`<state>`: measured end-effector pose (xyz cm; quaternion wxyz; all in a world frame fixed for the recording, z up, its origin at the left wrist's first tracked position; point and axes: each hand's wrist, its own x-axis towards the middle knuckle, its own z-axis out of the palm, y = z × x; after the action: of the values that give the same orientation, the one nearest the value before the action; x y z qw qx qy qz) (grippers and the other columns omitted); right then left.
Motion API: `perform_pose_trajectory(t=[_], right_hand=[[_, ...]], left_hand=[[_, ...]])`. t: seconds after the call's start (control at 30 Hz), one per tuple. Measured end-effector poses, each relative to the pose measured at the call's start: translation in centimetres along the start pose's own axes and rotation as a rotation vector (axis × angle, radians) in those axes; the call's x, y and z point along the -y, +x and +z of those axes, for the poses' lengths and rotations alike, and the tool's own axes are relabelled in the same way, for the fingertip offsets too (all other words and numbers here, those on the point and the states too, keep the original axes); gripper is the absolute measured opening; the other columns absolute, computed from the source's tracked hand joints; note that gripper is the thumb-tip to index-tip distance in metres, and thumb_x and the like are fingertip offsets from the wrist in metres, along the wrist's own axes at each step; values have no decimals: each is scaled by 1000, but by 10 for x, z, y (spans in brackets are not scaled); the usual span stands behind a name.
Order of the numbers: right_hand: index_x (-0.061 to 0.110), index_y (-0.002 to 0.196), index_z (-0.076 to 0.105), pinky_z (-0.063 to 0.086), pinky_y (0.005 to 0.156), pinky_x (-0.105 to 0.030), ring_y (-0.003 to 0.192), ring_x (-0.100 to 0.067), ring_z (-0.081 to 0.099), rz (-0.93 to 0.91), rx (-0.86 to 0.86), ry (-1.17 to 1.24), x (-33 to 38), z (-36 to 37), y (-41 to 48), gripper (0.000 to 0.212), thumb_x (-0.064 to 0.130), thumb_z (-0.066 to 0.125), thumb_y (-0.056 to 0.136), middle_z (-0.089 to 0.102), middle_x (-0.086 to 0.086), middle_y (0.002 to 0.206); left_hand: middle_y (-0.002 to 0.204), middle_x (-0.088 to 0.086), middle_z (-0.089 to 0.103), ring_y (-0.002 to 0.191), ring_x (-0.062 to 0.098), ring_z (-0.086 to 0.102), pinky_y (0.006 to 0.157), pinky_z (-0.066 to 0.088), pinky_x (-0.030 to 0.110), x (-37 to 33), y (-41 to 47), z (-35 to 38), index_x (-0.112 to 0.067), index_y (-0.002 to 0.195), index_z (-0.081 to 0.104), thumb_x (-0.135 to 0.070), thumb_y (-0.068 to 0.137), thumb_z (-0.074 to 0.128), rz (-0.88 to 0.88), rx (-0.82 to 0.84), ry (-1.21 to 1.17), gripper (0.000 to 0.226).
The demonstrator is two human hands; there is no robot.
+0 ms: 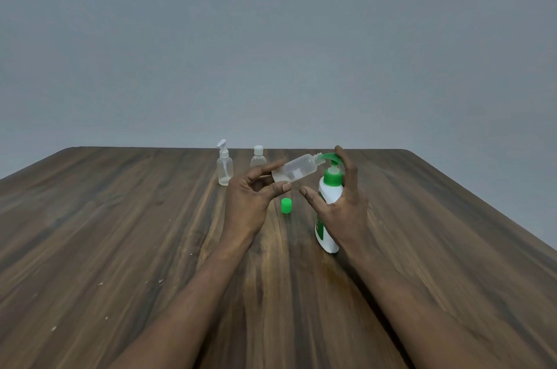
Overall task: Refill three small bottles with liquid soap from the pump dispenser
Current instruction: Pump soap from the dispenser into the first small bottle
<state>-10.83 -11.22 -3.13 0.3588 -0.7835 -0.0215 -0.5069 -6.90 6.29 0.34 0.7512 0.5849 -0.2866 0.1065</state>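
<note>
My left hand (251,203) pinches a small clear bottle (297,172) by its base, tilted so its open neck meets the green spout of the pump dispenser (330,187). The dispenser is white with a green pump and stands on the table. My right hand (343,203) sits behind and beside it, a finger resting on top of the pump head and the thumb sticking out to the left. The bottle's green cap (286,206) lies on the table between my hands. Two more small clear bottles stand farther back: one with a white pump top (225,166), one with a white cap (258,157).
Everything rests on a dark wooden table (120,248) with a plain grey wall behind. The table's far edge runs just beyond the two standing bottles, and its right edge slants down toward me.
</note>
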Motion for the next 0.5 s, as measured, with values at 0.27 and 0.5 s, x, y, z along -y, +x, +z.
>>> perform_pose_trajectory(t=[0.27, 0.5], right_hand=[[42, 134, 36, 44, 70, -3, 92, 4, 64, 11, -15, 38, -1, 0, 1, 76, 48, 85, 76, 61, 15, 114], [44, 148, 31, 38, 75, 5, 99, 23, 55, 17, 1, 6, -5, 1, 0, 91, 39, 87, 77, 48, 43, 126]], left_hand=[[94, -13, 78, 92, 9, 75, 73, 57, 16, 2, -4, -1, -22, 105, 75, 8, 71, 82, -41, 2, 15, 46], [94, -13, 79, 92, 10, 75, 74, 57, 17, 2, -5, 0, -19, 108, 74, 7, 71, 82, -45, -2, 28, 46]])
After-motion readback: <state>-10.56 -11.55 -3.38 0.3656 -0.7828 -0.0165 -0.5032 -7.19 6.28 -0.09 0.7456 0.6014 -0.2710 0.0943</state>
